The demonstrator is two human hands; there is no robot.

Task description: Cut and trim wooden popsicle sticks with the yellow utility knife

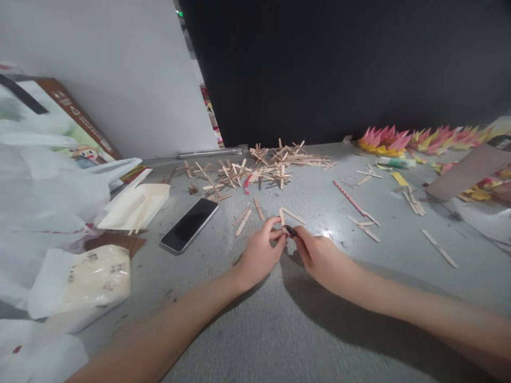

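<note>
My left hand [261, 247] is closed, its thumb and fingers pinching a wooden craft stick [282, 217] that points away from me. Pinched in my right hand [319, 255] is a small black tool [290, 231], its tip touching the stick at my left fingertips; its exact kind is too small to make out. Another craft stick [293, 215] meets the far end of the held one at an angle. Just left of my hands lie a few loose craft sticks [243, 222] and a single darker-marked stick [258, 208].
Beyond my hands spreads a heap of crossed craft sticks [263, 167]. A phone [189, 225] lies to the left, near a paper tray [138, 206] and plastic bags [48, 186]. Rightward are a striped pencil [349, 198], more sticks [439, 248] and folded paper flowers [385, 141].
</note>
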